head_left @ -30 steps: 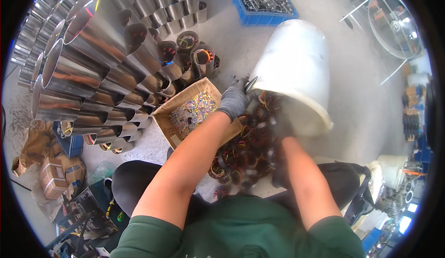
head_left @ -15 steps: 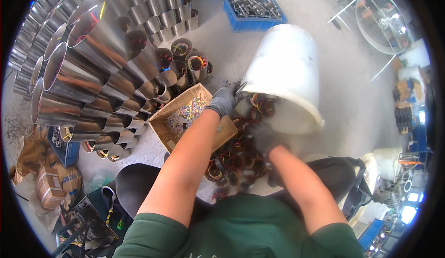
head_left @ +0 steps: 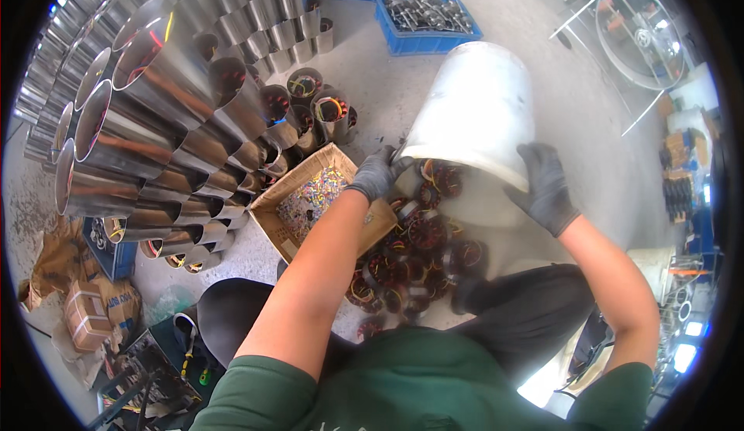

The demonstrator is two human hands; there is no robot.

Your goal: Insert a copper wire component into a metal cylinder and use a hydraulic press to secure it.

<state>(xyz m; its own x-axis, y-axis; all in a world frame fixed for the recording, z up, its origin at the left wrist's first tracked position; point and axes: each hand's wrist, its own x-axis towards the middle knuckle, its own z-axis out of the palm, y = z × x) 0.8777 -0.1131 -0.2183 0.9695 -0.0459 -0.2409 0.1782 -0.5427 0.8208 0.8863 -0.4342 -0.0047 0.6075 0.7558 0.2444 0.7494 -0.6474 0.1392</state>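
Note:
A large white bucket [head_left: 473, 106] lies tipped, its mouth facing me. My left hand [head_left: 373, 174], in a dark grey glove, grips the left side of its rim. On the right, my gloved right hand [head_left: 547, 191] holds the rim with the thumb on the mouth side. Below the mouth, a heap of round dark-red wound motor stators [head_left: 426, 233] with coloured wires lies between my legs. A few stators [head_left: 445, 179] sit right at the rim. The bucket's deeper inside is hidden.
Left of the heap stands a cardboard box [head_left: 378, 220] with small multicoloured bits. Stacked steel cylinders [head_left: 147, 129] fill the left, some with wired stators inside. A blue crate [head_left: 426, 42] of metal parts stands beyond, and a round wire-frame stand [head_left: 639, 36] is at far right.
My right hand has moved up and right from the stator heap to the bucket's right rim. My left hand stays on the left rim, and the bucket has barely moved.

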